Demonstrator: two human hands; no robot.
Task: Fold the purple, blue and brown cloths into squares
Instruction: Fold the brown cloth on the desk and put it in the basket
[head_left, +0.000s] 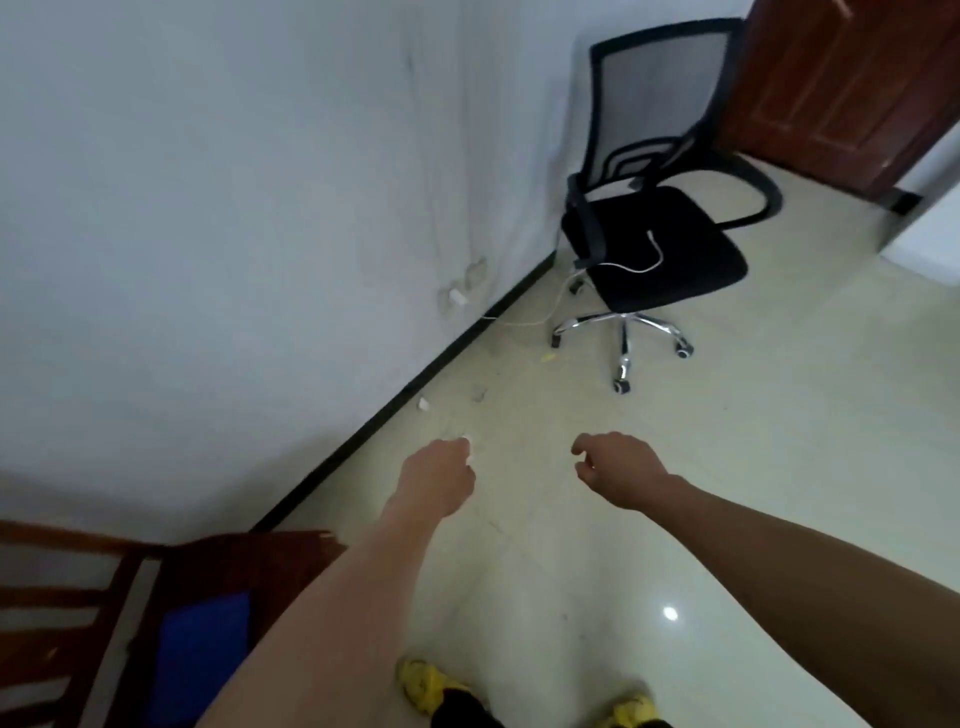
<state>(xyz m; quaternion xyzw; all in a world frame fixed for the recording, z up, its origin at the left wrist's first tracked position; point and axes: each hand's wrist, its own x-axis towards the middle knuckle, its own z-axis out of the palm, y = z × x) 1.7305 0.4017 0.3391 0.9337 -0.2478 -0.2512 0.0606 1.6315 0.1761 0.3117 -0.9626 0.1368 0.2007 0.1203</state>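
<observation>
Your left hand (439, 475) and right hand (615, 467) hang loosely curled and empty over the floor, the blue cloth (200, 660) lies on the wooden chair (78, 597), purple and brown unseen, so progress can't be judged.

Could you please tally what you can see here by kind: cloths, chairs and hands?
Cloths: 1, blue cloth
Chairs: 2, office chair, wooden chair
Hands: 2, left hand, right hand
Total: 5
</observation>
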